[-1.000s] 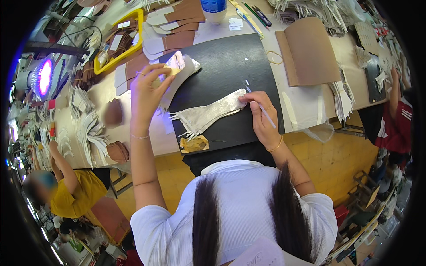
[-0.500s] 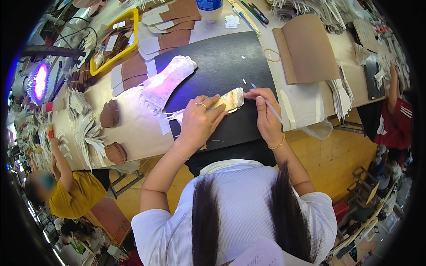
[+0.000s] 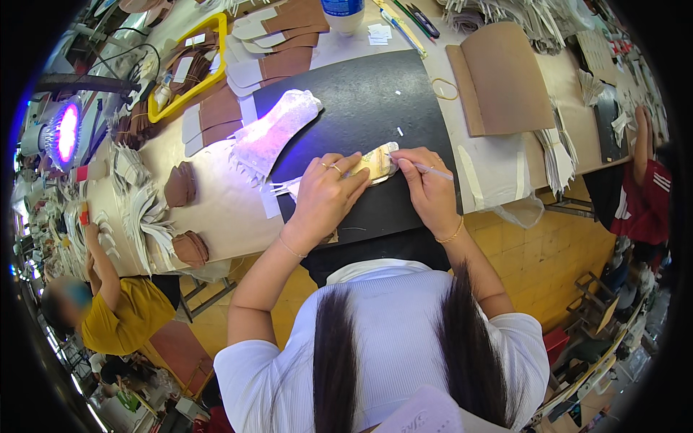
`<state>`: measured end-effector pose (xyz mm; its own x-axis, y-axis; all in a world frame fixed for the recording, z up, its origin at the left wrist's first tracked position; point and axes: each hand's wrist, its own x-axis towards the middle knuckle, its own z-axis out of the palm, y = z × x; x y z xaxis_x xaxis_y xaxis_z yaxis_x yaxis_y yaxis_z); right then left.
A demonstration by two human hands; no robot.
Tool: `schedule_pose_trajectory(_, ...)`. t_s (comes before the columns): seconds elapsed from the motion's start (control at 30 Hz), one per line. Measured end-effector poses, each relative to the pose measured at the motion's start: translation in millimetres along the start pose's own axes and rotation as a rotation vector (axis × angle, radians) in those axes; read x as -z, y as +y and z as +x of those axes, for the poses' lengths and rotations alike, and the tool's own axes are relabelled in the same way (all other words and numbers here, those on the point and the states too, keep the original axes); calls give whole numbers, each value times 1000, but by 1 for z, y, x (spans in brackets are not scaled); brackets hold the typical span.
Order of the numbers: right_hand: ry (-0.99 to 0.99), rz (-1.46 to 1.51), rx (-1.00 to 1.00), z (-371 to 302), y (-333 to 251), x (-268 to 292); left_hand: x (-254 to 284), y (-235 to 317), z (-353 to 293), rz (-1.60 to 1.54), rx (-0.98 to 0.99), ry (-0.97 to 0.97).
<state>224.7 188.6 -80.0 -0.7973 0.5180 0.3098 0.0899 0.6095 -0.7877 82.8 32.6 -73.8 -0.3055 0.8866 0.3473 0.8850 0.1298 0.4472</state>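
Observation:
On the black mat [image 3: 375,86] my left hand [image 3: 325,191] holds down a yellowish flat template [image 3: 377,160] that lies on a whitish piece. Its fingers bend over the near-left part and hide much of both; pale strips poke out beyond the wrist side. My right hand [image 3: 429,187] pinches a slim, pale translucent pen [image 3: 437,172]. The pen's tip meets the template's right end, or comes very close to it. Farther left, a stack of whitish glove-like pieces [image 3: 278,133] lies under violet light, partly on the mat.
A lit violet lamp [image 3: 66,135] stands left. Behind are a yellow basket [image 3: 170,110], brown-and-white pieces [image 3: 263,70], a bottle [image 3: 343,16] and pens [image 3: 419,20]. A brown folder [image 3: 502,83] and a rubber band [image 3: 445,89] lie right. Other people work at both sides.
My right hand has moved a little left and turned, bringing the pen's tip down to the template's right end. My left hand stays in place.

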Motion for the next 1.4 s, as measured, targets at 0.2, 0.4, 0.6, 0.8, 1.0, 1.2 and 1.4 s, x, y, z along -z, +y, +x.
schedule_pose_trajectory(0.2,-15,-142,122,6,-2,-5,0,0,0,28,-18,-13)
schedule_pose_trajectory(0.4,-131,-186,223,-9,-20,2,-4,-1,-3,34,-14,-10)
schedule_pose_trajectory(0.6,27,50,96,-7,-21,10,-3,-5,0,-90,5,41)
schedule_pose_trajectory(0.8,64,271,-41,0,-9,1,14,-9,1,-361,292,83)
schedule_pose_trajectory(1.0,-3,258,-84,-5,-4,-3,34,-23,6,-389,352,39)
schedule_pose_trajectory(1.2,53,236,-67,-3,1,-1,8,-3,1,-199,250,-125)
schedule_pose_trajectory(1.4,46,191,-44,-5,4,-1,8,2,2,-101,123,-12)
